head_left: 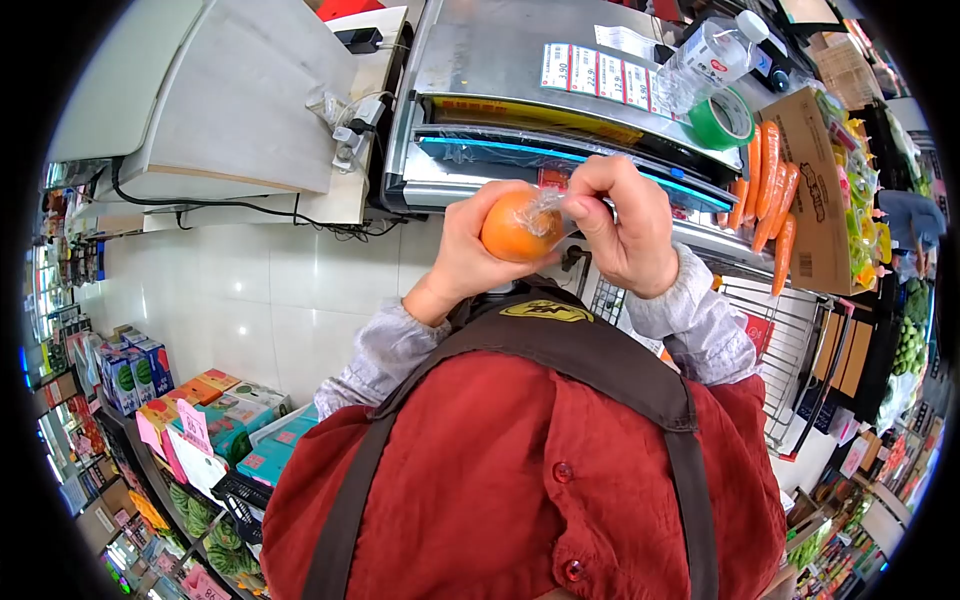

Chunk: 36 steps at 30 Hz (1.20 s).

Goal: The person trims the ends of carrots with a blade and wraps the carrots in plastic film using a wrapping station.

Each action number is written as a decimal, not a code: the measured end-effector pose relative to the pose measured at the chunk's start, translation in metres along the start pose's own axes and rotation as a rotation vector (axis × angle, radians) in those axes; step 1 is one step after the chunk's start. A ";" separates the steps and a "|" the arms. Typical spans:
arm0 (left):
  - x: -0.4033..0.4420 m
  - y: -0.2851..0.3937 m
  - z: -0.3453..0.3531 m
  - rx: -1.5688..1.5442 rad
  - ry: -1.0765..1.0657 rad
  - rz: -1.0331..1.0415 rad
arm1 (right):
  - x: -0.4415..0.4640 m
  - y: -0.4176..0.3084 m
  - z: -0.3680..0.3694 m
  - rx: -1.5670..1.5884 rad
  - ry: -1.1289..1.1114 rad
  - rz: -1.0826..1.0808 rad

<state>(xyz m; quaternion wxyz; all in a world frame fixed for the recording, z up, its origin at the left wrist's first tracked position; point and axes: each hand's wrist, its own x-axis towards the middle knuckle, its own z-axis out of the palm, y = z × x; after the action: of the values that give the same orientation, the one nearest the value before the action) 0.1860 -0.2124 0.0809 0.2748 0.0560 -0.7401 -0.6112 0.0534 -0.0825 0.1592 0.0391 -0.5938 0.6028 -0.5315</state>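
Note:
An orange (515,232), round and partly covered in clear plastic film, sits in my left hand (462,245), whose fingers curl around it. On its right side the clear film (545,207) is bunched up. My right hand (632,225) pinches that film between thumb and fingers, close against the fruit. Both hands are above my apron, in front of the near edge of a metal wrapping machine (480,50). A strip of plastic film with a blue edge (560,155) runs across the machine just beyond my hands.
Printed price labels (600,75), a plastic bottle (715,55) and a green tape roll (722,118) lie on the machine. Carrots (768,185) and a cardboard box (805,200) stand at right, above a wire cart (770,330). A grey cabinet (240,100) is at left.

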 end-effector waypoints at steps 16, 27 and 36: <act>0.020 0.013 -0.004 -0.036 -0.157 0.106 | 0.003 0.025 0.007 0.985 -0.212 0.895; 0.039 -0.012 0.005 -0.805 0.158 -0.463 | -0.014 0.070 0.028 0.465 0.098 0.669; 0.060 -0.014 -0.025 -0.794 0.463 -0.446 | -0.056 0.019 0.029 0.177 -0.068 0.576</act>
<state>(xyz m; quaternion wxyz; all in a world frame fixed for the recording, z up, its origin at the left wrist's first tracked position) 0.1440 -0.2630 0.0911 0.2945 0.2379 -0.3405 -0.8607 0.0765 -0.0625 0.1012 0.2598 -0.4103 0.6961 -0.5288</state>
